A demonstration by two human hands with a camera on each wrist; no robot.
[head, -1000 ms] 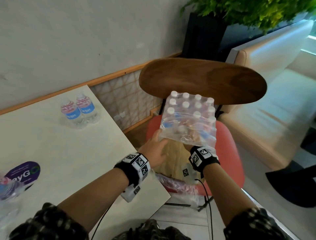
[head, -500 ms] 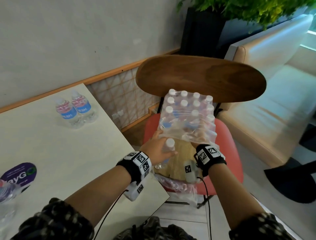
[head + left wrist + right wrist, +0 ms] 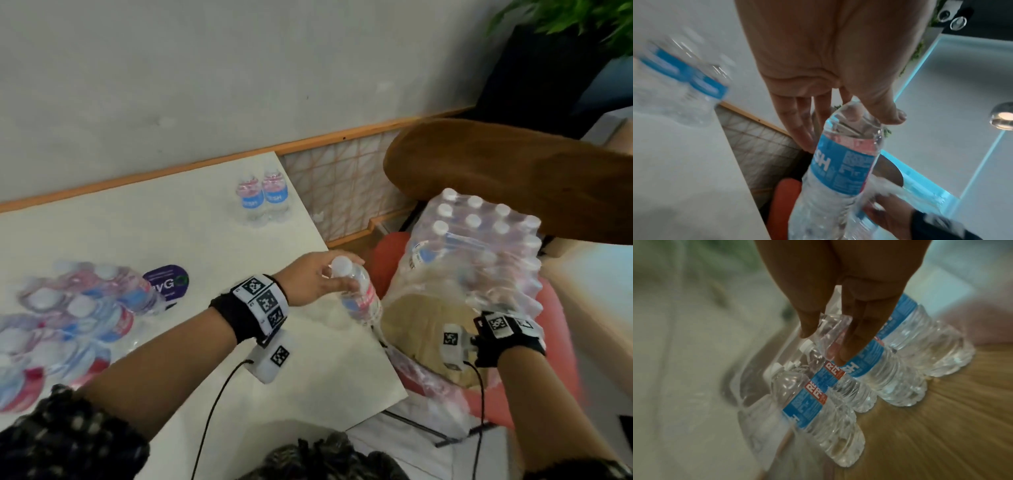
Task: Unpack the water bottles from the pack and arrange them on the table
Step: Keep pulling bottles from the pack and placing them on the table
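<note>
Bottle (image 3: pixel 358 291) now lifted clear, left hand (image 3: pixel 308 279) gripping neck

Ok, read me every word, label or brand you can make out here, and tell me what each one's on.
"SH": blue label of the held bottle, rest hidden; fine print beside it unreadable.
"RE FR": red patch on the pack bottles; "SH" on the next blue label.
"ESH": two bottles on the table.
"yG": purple sticker, partly covered.
Wristband markers: square codes; tiny letters too small to read.
</note>
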